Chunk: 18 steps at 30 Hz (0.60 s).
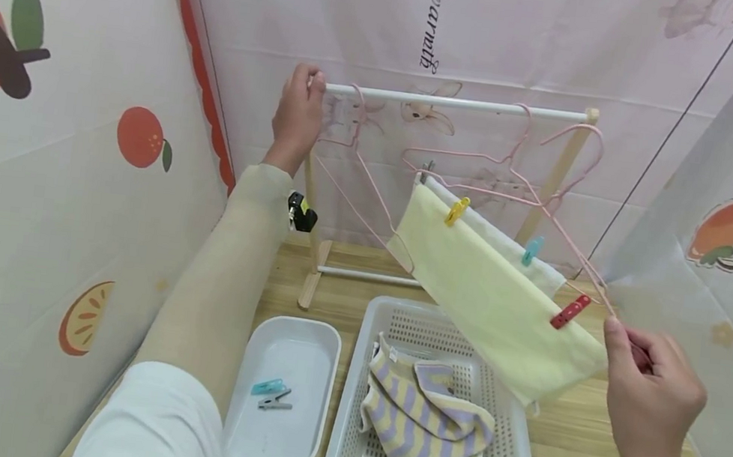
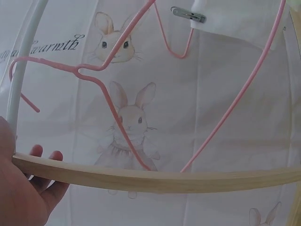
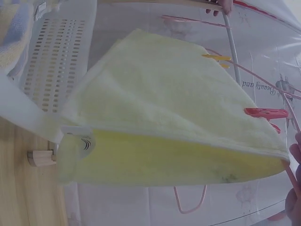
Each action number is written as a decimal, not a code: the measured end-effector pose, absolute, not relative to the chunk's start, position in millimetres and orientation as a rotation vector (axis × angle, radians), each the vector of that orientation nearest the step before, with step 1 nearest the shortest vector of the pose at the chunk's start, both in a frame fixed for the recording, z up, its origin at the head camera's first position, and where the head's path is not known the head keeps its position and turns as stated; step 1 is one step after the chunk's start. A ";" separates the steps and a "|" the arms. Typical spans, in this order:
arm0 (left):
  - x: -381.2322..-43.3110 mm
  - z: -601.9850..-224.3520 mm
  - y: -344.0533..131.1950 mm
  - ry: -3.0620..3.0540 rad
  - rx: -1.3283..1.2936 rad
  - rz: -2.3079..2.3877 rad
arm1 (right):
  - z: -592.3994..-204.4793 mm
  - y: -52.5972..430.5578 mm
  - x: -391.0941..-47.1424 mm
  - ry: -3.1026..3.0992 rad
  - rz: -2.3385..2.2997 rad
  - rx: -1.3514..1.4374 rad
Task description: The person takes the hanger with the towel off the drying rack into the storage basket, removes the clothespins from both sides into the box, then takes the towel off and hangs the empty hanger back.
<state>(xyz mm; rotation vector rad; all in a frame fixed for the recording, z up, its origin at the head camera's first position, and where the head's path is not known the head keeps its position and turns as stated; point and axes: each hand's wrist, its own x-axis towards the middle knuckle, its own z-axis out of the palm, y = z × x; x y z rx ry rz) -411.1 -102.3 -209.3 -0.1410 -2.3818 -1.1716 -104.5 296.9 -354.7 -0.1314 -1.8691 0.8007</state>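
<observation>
Wood-grain bench (image 1: 565, 451); printed sheeting (image 1: 483, 38) left, right and far. Left hand (image 1: 298, 115): fingers gripping rack (image 1: 455, 104) at top left corner. Right hand (image 1: 656, 390): fingers pinching pink hanger (image 1: 549, 204), yellow towel (image 1: 494, 296) clipped on, above basket (image 1: 343, 407).

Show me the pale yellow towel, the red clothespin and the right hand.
Pale yellow towel (image 1: 491, 295), head view: middle of its front face.
Red clothespin (image 3: 266, 113), right wrist view: middle of its body.
Right hand (image 1: 655, 393), head view: middle of the hand.

Left arm (image 1: 216, 264) extends forward, left hand (image 1: 298, 115) gripping high; right hand (image 1: 655, 393) pinches lower down, fingers curled.
</observation>
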 end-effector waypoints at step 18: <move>-390.4 -226.1 -94.1 -2.347 -0.050 -1.224 | -359.3 316.5 -58.6 -1.713 0.831 -0.006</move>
